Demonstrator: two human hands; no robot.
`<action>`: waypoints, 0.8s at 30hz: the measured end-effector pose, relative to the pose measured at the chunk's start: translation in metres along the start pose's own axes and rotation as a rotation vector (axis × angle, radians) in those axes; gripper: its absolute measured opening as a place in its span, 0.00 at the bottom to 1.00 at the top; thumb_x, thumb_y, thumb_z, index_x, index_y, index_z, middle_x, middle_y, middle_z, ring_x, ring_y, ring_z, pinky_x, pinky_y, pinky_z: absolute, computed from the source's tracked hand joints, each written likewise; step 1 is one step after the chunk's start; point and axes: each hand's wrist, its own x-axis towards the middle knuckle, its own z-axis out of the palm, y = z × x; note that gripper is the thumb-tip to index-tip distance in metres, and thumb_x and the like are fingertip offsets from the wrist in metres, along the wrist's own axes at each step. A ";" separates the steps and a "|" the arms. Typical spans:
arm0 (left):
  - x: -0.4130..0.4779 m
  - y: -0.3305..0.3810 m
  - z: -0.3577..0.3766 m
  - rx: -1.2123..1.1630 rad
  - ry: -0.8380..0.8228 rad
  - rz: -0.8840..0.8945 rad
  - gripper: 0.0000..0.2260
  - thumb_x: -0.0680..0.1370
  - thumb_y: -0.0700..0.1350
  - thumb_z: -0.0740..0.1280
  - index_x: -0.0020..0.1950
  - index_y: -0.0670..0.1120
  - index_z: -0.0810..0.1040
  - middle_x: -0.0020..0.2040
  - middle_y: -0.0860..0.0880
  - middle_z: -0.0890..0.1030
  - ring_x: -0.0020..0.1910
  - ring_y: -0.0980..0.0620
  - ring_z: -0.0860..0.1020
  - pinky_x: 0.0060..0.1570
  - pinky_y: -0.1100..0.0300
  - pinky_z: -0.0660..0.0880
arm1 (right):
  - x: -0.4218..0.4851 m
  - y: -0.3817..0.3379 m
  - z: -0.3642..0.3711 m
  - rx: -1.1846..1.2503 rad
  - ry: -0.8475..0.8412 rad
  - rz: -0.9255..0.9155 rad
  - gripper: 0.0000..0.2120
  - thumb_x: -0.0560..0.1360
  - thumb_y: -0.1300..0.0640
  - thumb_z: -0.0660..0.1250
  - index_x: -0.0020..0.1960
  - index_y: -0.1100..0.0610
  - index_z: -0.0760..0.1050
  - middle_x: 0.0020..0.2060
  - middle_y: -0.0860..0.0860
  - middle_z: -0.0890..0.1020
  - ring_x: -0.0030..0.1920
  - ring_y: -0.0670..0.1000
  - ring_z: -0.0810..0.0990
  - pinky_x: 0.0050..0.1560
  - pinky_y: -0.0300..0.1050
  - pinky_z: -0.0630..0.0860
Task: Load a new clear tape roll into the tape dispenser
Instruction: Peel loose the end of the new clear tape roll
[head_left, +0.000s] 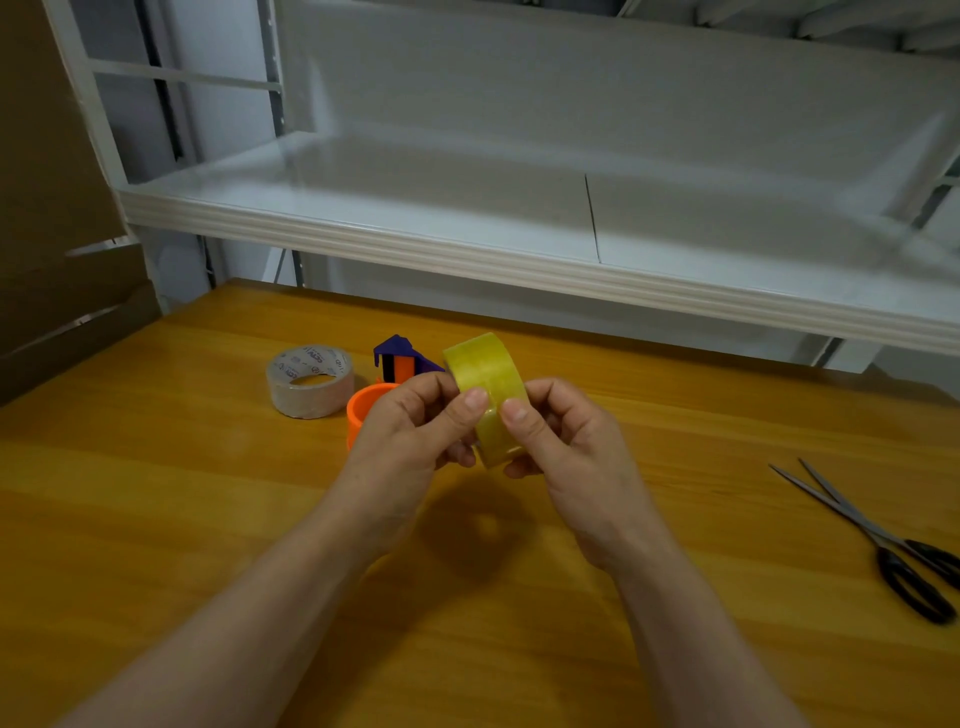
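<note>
Item under inspection: clear tape roll (483, 371), yellowish, held clear of the worktop (156, 493) between both grips.

- The left grip (410, 431) and right grip (566, 452) both hold the roll. The left thumb (470, 402) and right thumb (514, 415) press side by side on the outer band. The fingers behind are hidden.
- The roll stands on edge with its band facing the camera. Its axis runs across, from one grip to the other. The core hole is not visible.
- The tape dispenser (400, 358) lies just beyond the left grip, with an orange ring (363, 402) partly behind that grip. The left grip is judged the nearer to it.
- A whitish roll (310, 382) sits further out on the left grip's side. The scissors (883, 540) lie well apart on the right grip's side.

Judgement: the thumbs appear to be seeking the tape's free end, and loading has not yet begun.
</note>
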 end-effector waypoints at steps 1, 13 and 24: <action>0.000 0.000 0.000 -0.008 0.000 -0.003 0.21 0.73 0.51 0.72 0.54 0.35 0.78 0.42 0.43 0.79 0.34 0.53 0.75 0.36 0.61 0.75 | 0.000 0.000 0.000 -0.003 -0.002 0.000 0.06 0.81 0.54 0.67 0.54 0.55 0.79 0.42 0.45 0.86 0.42 0.46 0.84 0.42 0.43 0.81; 0.002 0.004 -0.005 -0.191 -0.005 -0.112 0.25 0.75 0.50 0.68 0.61 0.29 0.74 0.46 0.38 0.76 0.38 0.49 0.77 0.33 0.62 0.76 | 0.000 0.000 0.000 -0.029 -0.049 -0.002 0.06 0.80 0.59 0.68 0.55 0.52 0.80 0.49 0.50 0.86 0.50 0.52 0.84 0.46 0.44 0.81; 0.003 0.004 -0.004 -0.239 0.039 -0.139 0.22 0.76 0.49 0.70 0.59 0.31 0.76 0.44 0.40 0.78 0.37 0.50 0.76 0.30 0.64 0.74 | -0.003 -0.002 0.001 -0.048 -0.071 -0.006 0.04 0.79 0.58 0.69 0.53 0.52 0.82 0.49 0.51 0.86 0.51 0.49 0.84 0.46 0.40 0.80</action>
